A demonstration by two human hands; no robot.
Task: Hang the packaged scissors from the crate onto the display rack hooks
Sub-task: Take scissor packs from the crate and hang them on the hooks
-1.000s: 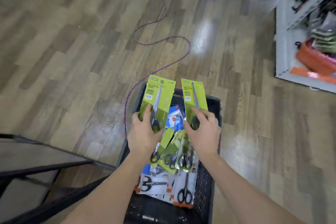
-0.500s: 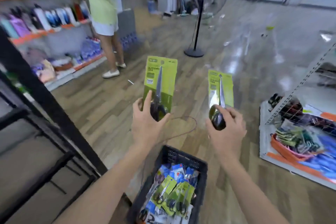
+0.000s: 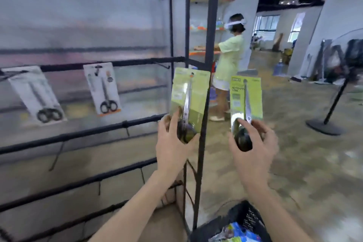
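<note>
You've swung up from the black plastic crate (image 3: 240,220) to the black wire display rack (image 3: 125,63); left hand (image 3: 172,143) and right hand (image 3: 253,147) each grip a green-carded scissors pack (image 3: 189,92) (image 3: 246,97), ready for hooks.

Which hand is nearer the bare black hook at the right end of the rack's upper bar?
Left. The left hand, gripping a green scissors pack, is just below and right of the hook; the right hand, with its own green pack, is farther right.

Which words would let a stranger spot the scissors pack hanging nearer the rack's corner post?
Start at the black display rack and follow its middle bar. Two white scissors packs hang there; pick the right-hand pack. Unlike its tilted left neighbour, it shows an orange bottom strip.
</note>
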